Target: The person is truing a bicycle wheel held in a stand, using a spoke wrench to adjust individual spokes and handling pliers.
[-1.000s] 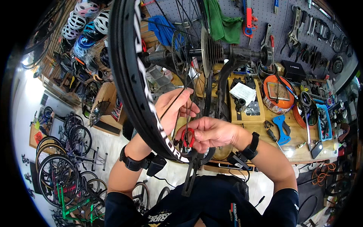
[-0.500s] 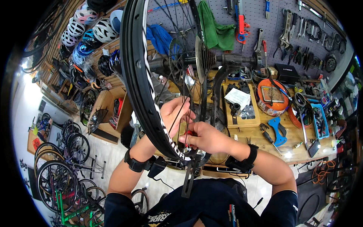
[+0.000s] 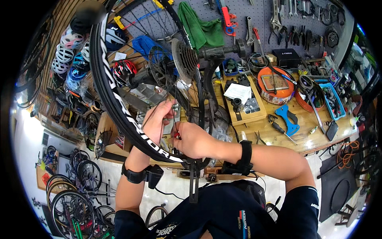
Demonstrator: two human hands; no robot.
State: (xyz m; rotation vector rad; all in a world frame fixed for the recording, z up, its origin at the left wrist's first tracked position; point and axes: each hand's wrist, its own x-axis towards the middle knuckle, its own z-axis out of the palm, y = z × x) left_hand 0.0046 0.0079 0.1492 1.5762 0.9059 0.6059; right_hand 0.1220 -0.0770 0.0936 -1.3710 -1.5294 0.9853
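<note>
A black bicycle wheel with white lettering on its rim stands upright before me, clamped at its axle in a dark truing stand. Its cassette faces right, and a brake disc shows on the left. My left hand reaches in behind the rim, its fingers curled among the spokes. Close beside it, near the bottom of the rim, my right hand is closed on a small red spoke wrench, mostly hidden by the fingers. A slotted metal bar hangs below the rim.
On the wooden bench to the right lie a cardboard tray of parts, an orange round tin, a blue-handled tool and a blue bin. Helmets hang at left; bicycles stand below.
My view has shifted, so the wheel, hands and bench sit farther left in the picture. Both hands stay at the lower spokes, the right still closed on the red wrench.
</note>
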